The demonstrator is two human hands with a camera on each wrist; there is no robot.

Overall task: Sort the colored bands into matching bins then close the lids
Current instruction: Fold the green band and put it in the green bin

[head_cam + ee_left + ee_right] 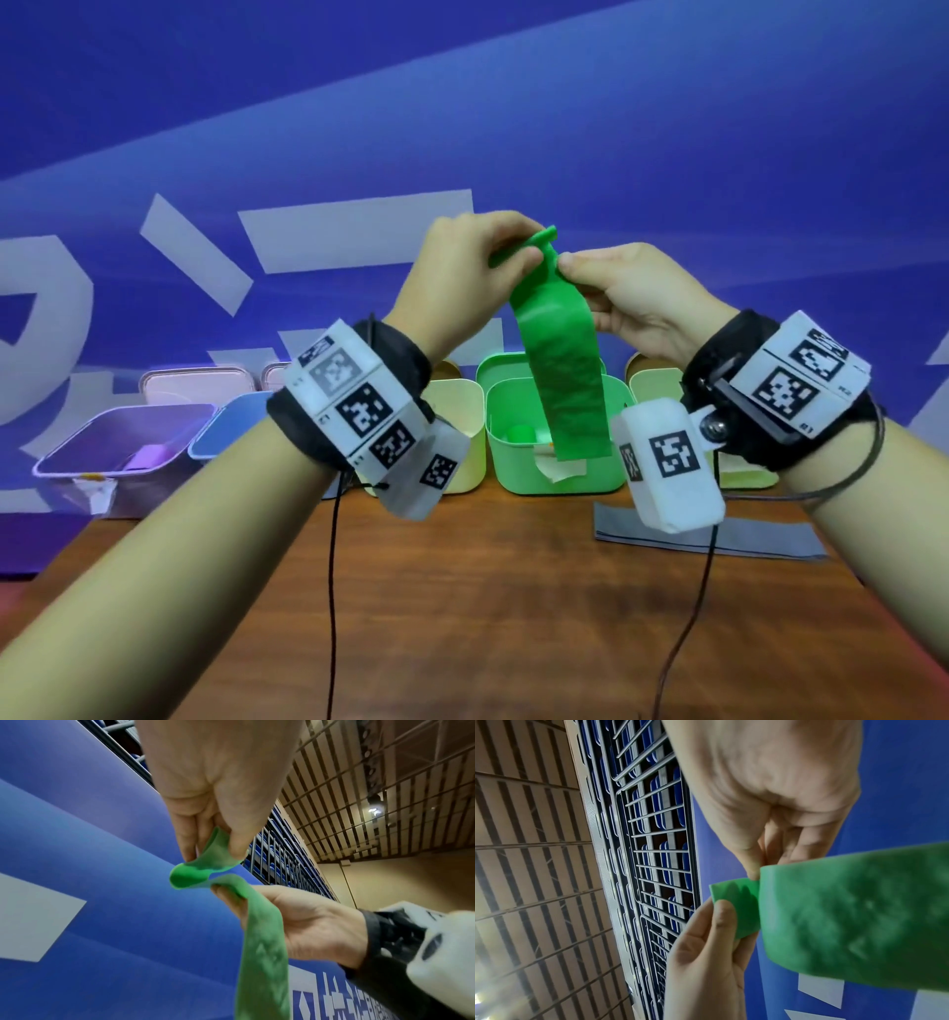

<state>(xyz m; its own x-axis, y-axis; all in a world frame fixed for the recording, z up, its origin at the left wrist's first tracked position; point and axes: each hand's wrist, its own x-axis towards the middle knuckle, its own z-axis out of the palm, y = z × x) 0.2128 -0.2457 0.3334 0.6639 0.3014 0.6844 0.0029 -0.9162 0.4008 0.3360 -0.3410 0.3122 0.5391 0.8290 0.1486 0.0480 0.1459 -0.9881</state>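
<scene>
A green band (562, 360) hangs from both raised hands above the open green bin (601, 470). My left hand (480, 262) pinches the band's folded top end between thumb and fingers. My right hand (624, 288) pinches the band just below that, at its right edge. The left wrist view has the band (262, 953) twisted between the left fingertips (187, 850) and the right hand (308, 921). In the right wrist view the wide band (854, 919) fills the right side. A small green piece lies inside the bin.
Along the far edge of the wooden table (462, 591) stand a purple bin (102, 452), a blue bin (226, 431) and yellow bins (462, 406) either side of the green one. A grey band (744, 539) lies flat on the table at right. Cables hang from both wrists.
</scene>
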